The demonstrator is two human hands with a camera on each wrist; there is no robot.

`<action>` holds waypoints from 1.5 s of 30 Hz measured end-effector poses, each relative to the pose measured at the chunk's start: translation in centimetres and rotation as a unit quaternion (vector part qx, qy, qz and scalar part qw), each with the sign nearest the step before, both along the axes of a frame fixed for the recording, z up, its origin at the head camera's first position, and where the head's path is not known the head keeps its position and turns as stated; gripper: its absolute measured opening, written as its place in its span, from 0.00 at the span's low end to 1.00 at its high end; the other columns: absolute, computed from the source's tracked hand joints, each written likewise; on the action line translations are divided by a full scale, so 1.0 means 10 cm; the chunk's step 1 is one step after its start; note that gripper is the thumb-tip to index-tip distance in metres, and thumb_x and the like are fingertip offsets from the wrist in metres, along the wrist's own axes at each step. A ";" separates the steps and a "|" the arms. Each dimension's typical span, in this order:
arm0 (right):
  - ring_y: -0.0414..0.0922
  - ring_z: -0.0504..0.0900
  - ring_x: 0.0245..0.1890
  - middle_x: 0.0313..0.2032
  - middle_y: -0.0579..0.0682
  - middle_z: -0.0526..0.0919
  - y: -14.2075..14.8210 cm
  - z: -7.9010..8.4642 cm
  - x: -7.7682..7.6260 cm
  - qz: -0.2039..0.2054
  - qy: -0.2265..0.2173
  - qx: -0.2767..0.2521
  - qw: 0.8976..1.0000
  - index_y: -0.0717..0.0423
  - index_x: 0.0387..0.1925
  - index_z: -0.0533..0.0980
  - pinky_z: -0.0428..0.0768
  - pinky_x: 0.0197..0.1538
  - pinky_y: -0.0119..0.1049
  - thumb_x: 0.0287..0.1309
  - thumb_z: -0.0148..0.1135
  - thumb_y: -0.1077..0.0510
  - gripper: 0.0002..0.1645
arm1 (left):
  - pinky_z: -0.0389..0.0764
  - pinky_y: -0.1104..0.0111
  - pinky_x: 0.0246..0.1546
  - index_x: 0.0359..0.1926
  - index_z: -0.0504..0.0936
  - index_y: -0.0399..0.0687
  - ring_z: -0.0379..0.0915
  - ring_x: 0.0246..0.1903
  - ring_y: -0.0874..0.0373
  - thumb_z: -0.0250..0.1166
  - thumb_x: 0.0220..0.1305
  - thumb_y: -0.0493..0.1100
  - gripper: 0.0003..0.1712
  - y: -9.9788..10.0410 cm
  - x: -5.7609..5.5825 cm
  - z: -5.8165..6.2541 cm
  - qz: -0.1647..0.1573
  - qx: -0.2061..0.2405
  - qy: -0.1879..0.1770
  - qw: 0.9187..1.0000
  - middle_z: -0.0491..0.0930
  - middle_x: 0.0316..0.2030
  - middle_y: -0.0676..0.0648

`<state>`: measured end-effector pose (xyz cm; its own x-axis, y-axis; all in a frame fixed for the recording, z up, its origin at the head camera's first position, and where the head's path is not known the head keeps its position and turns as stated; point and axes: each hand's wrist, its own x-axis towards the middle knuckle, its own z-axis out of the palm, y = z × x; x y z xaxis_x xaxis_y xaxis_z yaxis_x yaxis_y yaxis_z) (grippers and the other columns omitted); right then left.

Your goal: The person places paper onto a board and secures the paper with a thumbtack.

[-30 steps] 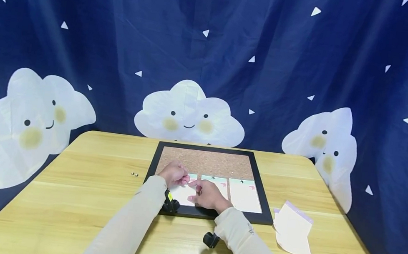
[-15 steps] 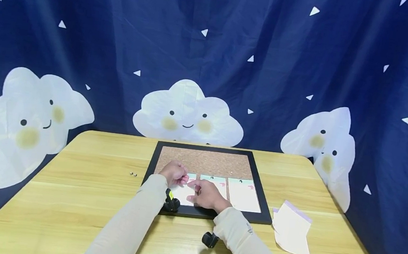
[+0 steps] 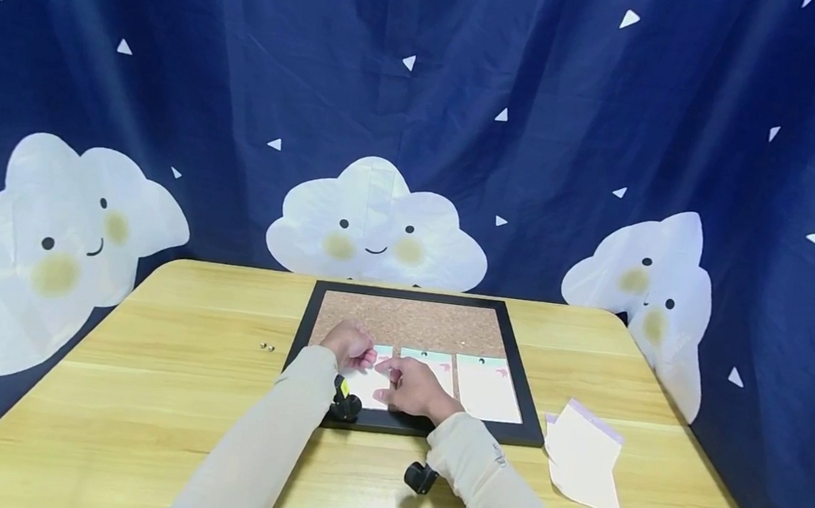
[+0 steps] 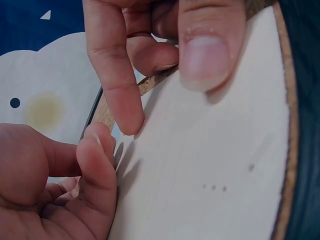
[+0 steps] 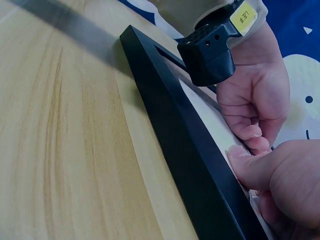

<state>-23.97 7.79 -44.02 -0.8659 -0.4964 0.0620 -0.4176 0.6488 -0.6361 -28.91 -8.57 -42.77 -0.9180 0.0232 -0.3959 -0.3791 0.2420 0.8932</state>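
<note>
A cork board point(image 3: 415, 322) in a black frame point(image 3: 525, 376) lies on the table. Three white cards lie in a row on it: a left card point(image 3: 360, 387), a middle card point(image 3: 442, 370) and a right card point(image 3: 488, 393). Dark tacks show at the top of the middle and right ones. My left hand point(image 3: 350, 345) is at the left card's top edge, thumb and fingers bent close together; what lies between those fingertips is hidden. Beside it, my right hand point(image 3: 418, 389) rests over the left and middle cards, thumb point(image 4: 207, 60) and index finger spread apart against the white surface.
Two small shiny pieces point(image 3: 267, 347) lie left of the board. Sheets with a purple strip point(image 3: 584, 458) overlap on the wooden table point(image 3: 157, 401) to the right. A dark blue curtain point(image 3: 244, 101) with clouds hangs behind. Black cameras are strapped to both wrists.
</note>
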 end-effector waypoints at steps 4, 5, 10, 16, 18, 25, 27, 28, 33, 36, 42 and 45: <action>0.36 0.70 0.24 0.26 0.42 0.73 0.00 0.00 0.00 -0.004 -0.007 0.001 1.000 0.59 0.50 0.80 0.72 0.32 0.30 0.51 0.74 0.59 0.23 | 0.76 0.74 0.17 0.54 0.71 0.27 0.71 0.15 0.60 0.52 0.65 0.26 0.16 0.01 -0.01 0.00 0.009 -0.001 -0.006 1.000 0.76 0.21 0.43; 0.36 0.70 0.24 0.27 0.42 0.73 -0.01 0.01 0.01 -0.004 -0.009 0.001 1.000 0.59 0.50 0.80 0.72 0.32 0.30 0.51 0.74 0.59 0.23 | 0.76 0.74 0.17 0.58 0.69 0.27 0.71 0.15 0.60 0.52 0.65 0.26 0.19 0.02 -0.01 0.00 0.011 -0.002 -0.007 1.000 0.76 0.21 0.42; 0.36 0.70 0.24 0.27 0.42 0.73 -0.01 0.01 0.01 -0.004 -0.008 0.000 1.000 0.59 0.50 0.80 0.72 0.32 0.30 0.51 0.73 0.59 0.23 | 0.77 0.73 0.17 0.60 0.68 0.25 0.72 0.14 0.60 0.53 0.64 0.26 0.22 0.03 -0.01 -0.02 0.019 -0.015 -0.003 1.000 0.77 0.20 0.42; 0.36 0.70 0.25 0.28 0.43 0.74 -0.01 0.01 0.01 -0.007 -0.011 0.002 1.000 0.59 0.51 0.80 0.72 0.33 0.31 0.52 0.73 0.58 0.23 | 0.78 0.72 0.16 0.65 0.63 0.28 0.72 0.13 0.59 0.53 0.62 0.25 0.28 0.04 -0.03 -0.03 0.023 -0.030 -0.001 0.999 0.77 0.20 0.41; 0.37 0.70 0.25 0.28 0.43 0.74 -0.01 0.00 0.00 -0.007 -0.012 0.001 1.000 0.59 0.51 0.80 0.73 0.33 0.31 0.52 0.73 0.58 0.23 | 0.76 0.72 0.16 0.68 0.59 0.30 0.72 0.14 0.59 0.54 0.61 0.25 0.33 0.04 -0.03 -0.02 0.026 -0.040 -0.002 0.999 0.77 0.20 0.42; 0.36 0.70 0.24 0.27 0.42 0.73 -0.01 0.00 0.00 0.000 -0.006 0.001 1.000 0.59 0.50 0.80 0.73 0.32 0.30 0.52 0.73 0.58 0.23 | 0.70 0.74 0.14 0.70 0.56 0.33 0.68 0.13 0.60 0.54 0.62 0.27 0.35 0.03 -0.01 0.00 0.023 -0.065 -0.006 0.998 0.75 0.18 0.44; 0.36 0.70 0.24 0.27 0.42 0.73 -0.01 0.00 0.00 0.000 -0.005 0.003 1.000 0.59 0.50 0.80 0.72 0.32 0.30 0.52 0.73 0.58 0.23 | 0.69 0.74 0.13 0.67 0.61 0.31 0.68 0.13 0.60 0.54 0.63 0.27 0.31 0.02 -0.01 0.00 0.019 -0.068 -0.005 0.997 0.75 0.17 0.45; 0.36 0.70 0.24 0.27 0.42 0.73 -0.01 0.00 0.00 0.001 -0.004 0.004 1.000 0.59 0.50 0.80 0.73 0.32 0.30 0.52 0.73 0.58 0.23 | 0.69 0.74 0.13 0.65 0.63 0.30 0.67 0.12 0.60 0.54 0.63 0.27 0.28 0.02 0.00 0.01 0.018 -0.069 -0.006 0.997 0.75 0.17 0.45; 0.36 0.70 0.24 0.27 0.42 0.73 0.00 0.00 0.01 0.000 -0.001 0.003 1.000 0.59 0.50 0.80 0.72 0.32 0.30 0.52 0.73 0.58 0.22 | 0.69 0.75 0.13 0.49 0.75 0.28 0.68 0.12 0.61 0.55 0.62 0.28 0.14 0.03 0.00 0.01 0.016 -0.076 -0.005 0.997 0.75 0.16 0.46; 0.36 0.70 0.24 0.27 0.42 0.73 0.00 -0.01 0.01 -0.003 -0.004 0.001 1.000 0.59 0.50 0.80 0.72 0.32 0.30 0.52 0.73 0.58 0.22 | 0.69 0.75 0.12 0.44 0.77 0.29 0.68 0.12 0.61 0.55 0.62 0.28 0.10 0.03 0.00 0.00 0.015 -0.080 -0.004 0.997 0.75 0.16 0.46; 0.36 0.70 0.24 0.27 0.42 0.73 0.00 -0.03 0.02 0.000 -0.005 -0.001 1.000 0.59 0.49 0.80 0.72 0.32 0.30 0.52 0.73 0.58 0.22 | 0.67 0.75 0.11 0.38 0.80 0.29 0.67 0.11 0.61 0.55 0.62 0.29 0.08 0.01 0.01 -0.01 0.009 -0.091 -0.015 0.996 0.75 0.15 0.46; 0.36 0.70 0.24 0.26 0.42 0.73 0.00 -0.02 0.01 0.004 0.004 -0.002 1.000 0.60 0.49 0.80 0.72 0.32 0.30 0.52 0.73 0.59 0.22 | 0.66 0.75 0.11 0.31 0.81 0.30 0.66 0.11 0.62 0.55 0.62 0.29 0.09 0.01 0.01 0.00 0.009 -0.103 -0.012 0.995 0.74 0.14 0.47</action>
